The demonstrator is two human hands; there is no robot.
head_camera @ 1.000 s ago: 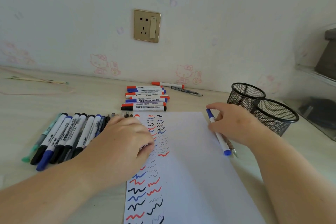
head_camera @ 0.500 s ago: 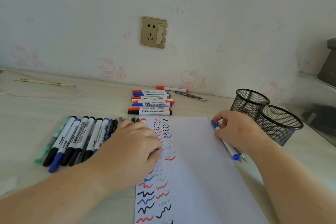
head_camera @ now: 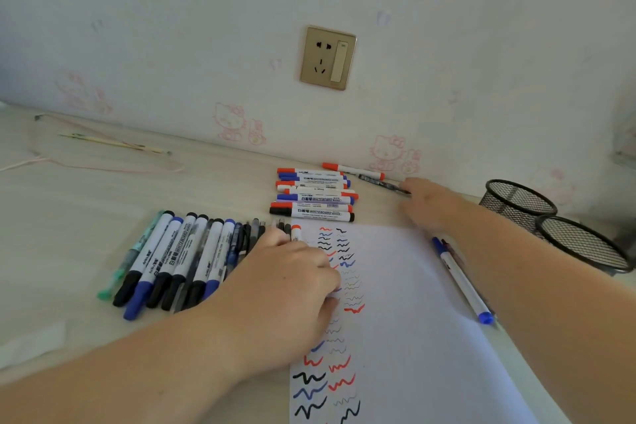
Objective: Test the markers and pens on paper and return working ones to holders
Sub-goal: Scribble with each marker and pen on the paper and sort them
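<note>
The left hand (head_camera: 292, 280) lies flat, holding nothing, on the paper's (head_camera: 413, 320) left edge. The right hand (head_camera: 428, 205) touches a dark pen (head_camera: 382, 182) near the desk's (head_camera: 86, 217) back edge; its grip is unclear.

Left hand (head_camera: 289, 282) hiding the near ends of several thin pens (head_camera: 253, 234) and some squiggles on the paper (head_camera: 413, 320). Right hand (head_camera: 426, 206) blurred, perhaps touching the dark pen (head_camera: 382, 182). Nearer mesh holder (head_camera: 585, 244) cut by the right edge.

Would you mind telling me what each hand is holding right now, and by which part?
Neither clearly holds anything: the left hand rests on the paper; the right hand reaches a dark pen, touching its near end.
</note>
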